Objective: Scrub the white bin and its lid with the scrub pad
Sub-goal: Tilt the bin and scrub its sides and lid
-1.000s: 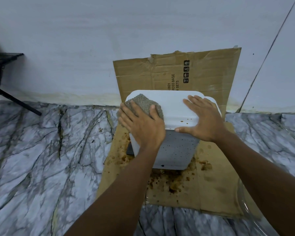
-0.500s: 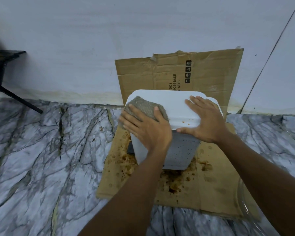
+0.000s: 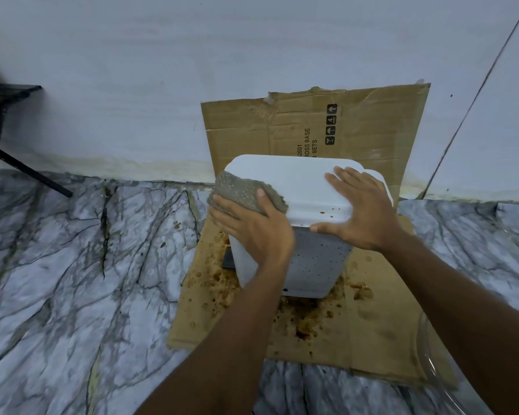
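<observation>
Cardboard (image 3: 372,324) stained brown covers marble floor (image 3: 72,265) by wall (image 3: 192,70); left fingers (image 3: 222,212) press scrub pad (image 3: 240,190) to lid (image 3: 282,178), right fingers (image 3: 342,178) spread flat.

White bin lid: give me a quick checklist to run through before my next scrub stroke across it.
1. Scrub pad under the left hand, pressed on the lid at its left corner: ok.
2. Right hand flat on the lid, steadying it: ok.
3. Lid closed on the white bin: ok.
4. Lid front edge clean: not ok, brown spots beside the right thumb.
5. Bin front wall clean: not ok, dark specks across it.
6. Cardboard under the bin catching mess: ok, though stained.
</observation>
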{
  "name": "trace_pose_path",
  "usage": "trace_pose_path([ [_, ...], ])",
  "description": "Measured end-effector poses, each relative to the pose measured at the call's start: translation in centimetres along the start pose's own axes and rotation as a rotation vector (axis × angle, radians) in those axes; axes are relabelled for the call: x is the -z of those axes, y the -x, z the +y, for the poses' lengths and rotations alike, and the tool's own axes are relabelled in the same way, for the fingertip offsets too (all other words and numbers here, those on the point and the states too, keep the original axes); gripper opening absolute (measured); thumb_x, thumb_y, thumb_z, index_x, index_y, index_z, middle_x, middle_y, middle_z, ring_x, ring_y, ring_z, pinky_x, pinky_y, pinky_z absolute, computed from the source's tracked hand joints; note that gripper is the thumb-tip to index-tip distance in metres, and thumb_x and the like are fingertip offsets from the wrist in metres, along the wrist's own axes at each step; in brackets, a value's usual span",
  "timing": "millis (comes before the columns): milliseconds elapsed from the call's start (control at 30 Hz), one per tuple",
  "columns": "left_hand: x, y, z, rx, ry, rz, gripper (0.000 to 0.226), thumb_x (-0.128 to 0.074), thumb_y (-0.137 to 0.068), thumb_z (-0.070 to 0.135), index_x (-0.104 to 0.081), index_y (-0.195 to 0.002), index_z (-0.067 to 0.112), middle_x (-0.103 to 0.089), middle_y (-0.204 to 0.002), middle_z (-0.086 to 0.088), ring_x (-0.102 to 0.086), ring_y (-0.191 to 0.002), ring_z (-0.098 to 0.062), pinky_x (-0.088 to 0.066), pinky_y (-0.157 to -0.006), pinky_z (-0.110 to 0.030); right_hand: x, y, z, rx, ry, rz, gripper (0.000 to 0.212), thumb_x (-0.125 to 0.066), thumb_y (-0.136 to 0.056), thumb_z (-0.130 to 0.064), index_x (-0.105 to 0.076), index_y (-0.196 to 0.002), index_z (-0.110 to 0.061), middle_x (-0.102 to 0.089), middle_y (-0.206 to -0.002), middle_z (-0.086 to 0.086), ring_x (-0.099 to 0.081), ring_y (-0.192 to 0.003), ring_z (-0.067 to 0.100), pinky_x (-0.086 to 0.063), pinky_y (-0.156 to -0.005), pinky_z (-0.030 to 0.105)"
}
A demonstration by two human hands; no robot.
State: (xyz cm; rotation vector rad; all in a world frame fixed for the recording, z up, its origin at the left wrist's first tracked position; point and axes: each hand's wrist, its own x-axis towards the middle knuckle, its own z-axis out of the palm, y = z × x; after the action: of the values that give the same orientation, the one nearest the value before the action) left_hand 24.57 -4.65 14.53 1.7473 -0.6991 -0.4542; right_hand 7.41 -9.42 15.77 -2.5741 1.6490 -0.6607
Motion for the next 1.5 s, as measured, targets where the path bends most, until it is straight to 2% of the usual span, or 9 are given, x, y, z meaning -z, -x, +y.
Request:
trace_pose_path([
  [67, -1.3, 3.0, -0.6, -0.073, -0.076, -0.055, 0.087, -0.031, -0.103, 0.056, 0.018, -0.158, 0.009, 0.030, -0.163, -0.013, 0.028, -0.151, -0.028, 0.014, -0.121, -0.031, -0.1, 0.0, 0.2, 0.002, -0.010, 0.001, 0.118, -0.048, -0.058, -0.093, -0.035, -0.153, -0.025, -0.028, -0.162, -0.002, -0.019, -0.151, 0.016, -0.006, -0.123, 0.037],
  [167, -2.1, 4.6, -1.5, -0.186, -0.278, -0.102, 0.088, -0.023, -0.103, 0.060, 0.017, -0.157, 0.003, 0.032, -0.161, -0.021, 0.032, -0.149, -0.034, 0.012, -0.125, -0.042, 0.0, -0.2, 0.4, 0.013, -0.026, -0.003, 0.116, -0.049, -0.059, -0.090, -0.035, -0.153, -0.024, -0.027, -0.162, -0.001, -0.019, -0.151, 0.017, -0.009, -0.124, 0.040],
  [333, 0.2, -0.3, -1.3, -0.734, -0.654, -0.213, 0.075, -0.018, -0.105, 0.058, -0.019, -0.160, 0.007, -0.013, -0.167, -0.019, 0.002, -0.156, -0.032, 0.006, -0.126, -0.046, -0.3, -0.2, 0.3, 0.020, -0.030, 0.009, 0.119, -0.049, -0.057, -0.092, -0.037, -0.153, -0.022, -0.029, -0.161, 0.001, -0.021, -0.151, 0.018, -0.010, -0.123, 0.040],
  [467, 2.3, -5.9, 1.5, -0.975, -0.857, -0.575, 0.075, -0.014, -0.101, 0.066, -0.026, -0.160, 0.021, -0.024, -0.166, -0.008, -0.014, -0.155, -0.024, -0.004, -0.127, -0.041, -0.1, -0.5, 0.4, 0.008, -0.023, -0.021, 0.122, -0.047, -0.055, -0.095, -0.035, -0.153, -0.024, -0.028, -0.162, 0.000, -0.020, -0.151, 0.017, -0.009, -0.123, 0.040],
  [600, 3.1, -11.5, 3.8, -0.881, -0.925, -0.781, 0.071, -0.015, -0.102, 0.066, -0.017, -0.161, 0.027, -0.015, -0.169, -0.007, -0.008, -0.156, -0.024, -0.005, -0.127, -0.045, 0.0, -0.2, 0.1, 0.009, -0.005, -0.024, 0.121, -0.046, -0.057, -0.095, -0.033, -0.154, -0.025, -0.025, -0.163, -0.001, -0.017, -0.152, 0.017, -0.006, -0.124, 0.039],
  [833, 2.6, -7.3, 2.2, -0.922, -0.930, -0.596, 0.069, -0.003, -0.103, 0.052, -0.021, -0.161, 0.019, -0.022, -0.167, -0.007, -0.010, -0.156, -0.022, -0.006, -0.127, -0.044, -0.2, 0.1, -0.1, 0.001, -0.027, 0.003, 0.121, -0.048, -0.056, -0.095, -0.035, -0.153, -0.024, -0.028, -0.162, -0.001, -0.018, -0.151, 0.016, -0.005, -0.123, 0.037],
  [1067, 3.5, -5.7, 1.0, -1.226, -0.912, -0.674, 0.064, -0.016, -0.106, 0.055, -0.022, -0.161, 0.024, -0.025, -0.166, -0.005, -0.019, -0.154, -0.022, -0.009, -0.126, -0.041, 0.0, 0.4, 0.0, 0.012, -0.048, -0.001, 0.122, -0.047, -0.055, -0.096, -0.035, -0.153, -0.026, -0.027, -0.162, -0.002, -0.018, -0.151, 0.015, -0.009, -0.124, 0.041],
  [1333, 9.3, -14.2, -0.4, -1.006, -0.759, -0.836, 0.069, -0.024, -0.100, 0.064, -0.021, -0.161, 0.031, -0.013, -0.169, 0.004, -0.004, -0.156, -0.014, -0.007, -0.128, -0.040, 0.0, 0.2, -0.1, -0.010, -0.042, -0.017, 0.121, -0.045, -0.056, -0.096, -0.032, -0.154, -0.027, -0.024, -0.163, -0.003, -0.015, -0.152, 0.015, -0.003, -0.124, 0.038],
  [1500, 7.0, -11.3, -0.1, -1.044, -0.832, -0.691, 0.071, -0.017, -0.101, 0.063, -0.024, -0.161, 0.024, -0.020, -0.168, -0.004, -0.010, -0.156, -0.021, -0.004, -0.127, -0.041, -0.1, -0.1, -0.4, -0.028, -0.022, -0.006, 0.121, -0.046, -0.055, -0.095, -0.033, -0.154, -0.027, -0.025, -0.163, -0.003, -0.016, -0.152, 0.016, -0.001, -0.122, 0.036],
])
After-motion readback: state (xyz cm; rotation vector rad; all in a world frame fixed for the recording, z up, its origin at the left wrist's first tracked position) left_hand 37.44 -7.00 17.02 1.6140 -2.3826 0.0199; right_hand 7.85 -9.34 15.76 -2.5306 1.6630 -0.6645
